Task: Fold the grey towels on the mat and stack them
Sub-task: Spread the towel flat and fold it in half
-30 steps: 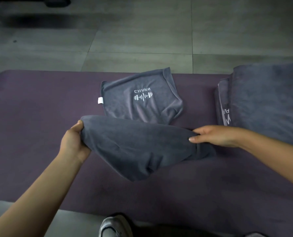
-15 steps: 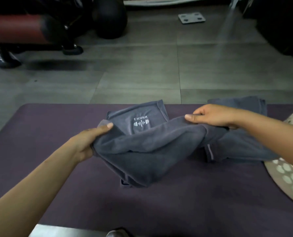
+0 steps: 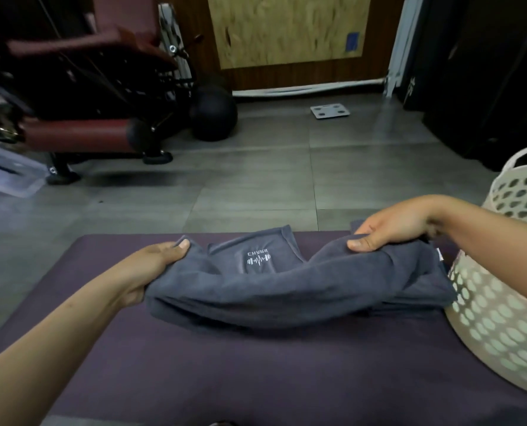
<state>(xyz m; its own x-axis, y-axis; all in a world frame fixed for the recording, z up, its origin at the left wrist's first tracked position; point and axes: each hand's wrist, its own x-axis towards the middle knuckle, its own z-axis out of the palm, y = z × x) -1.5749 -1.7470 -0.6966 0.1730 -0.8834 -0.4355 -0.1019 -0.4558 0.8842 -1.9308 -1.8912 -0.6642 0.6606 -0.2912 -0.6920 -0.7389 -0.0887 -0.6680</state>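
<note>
A folded grey towel (image 3: pixel 286 290) hangs between both my hands just above the purple mat (image 3: pixel 256 370). My left hand (image 3: pixel 151 265) grips its left end with the thumb on top. My right hand (image 3: pixel 391 229) grips its right end, over a pile of grey towels (image 3: pixel 421 299) beside the basket. Behind the held towel lies another folded grey towel with a white logo (image 3: pixel 256 250), partly hidden by the one I hold.
A cream perforated laundry basket (image 3: pixel 501 327) stands at the right edge of the mat. Beyond the mat is grey tiled floor with a dark red gym bench (image 3: pixel 81 133), a black ball (image 3: pixel 213 115) and a white scale (image 3: pixel 329 110).
Both hands have carried the held towel rightward and away from me, toward the pile by the basket. The view has tilted up, bringing the room and basket into sight.
</note>
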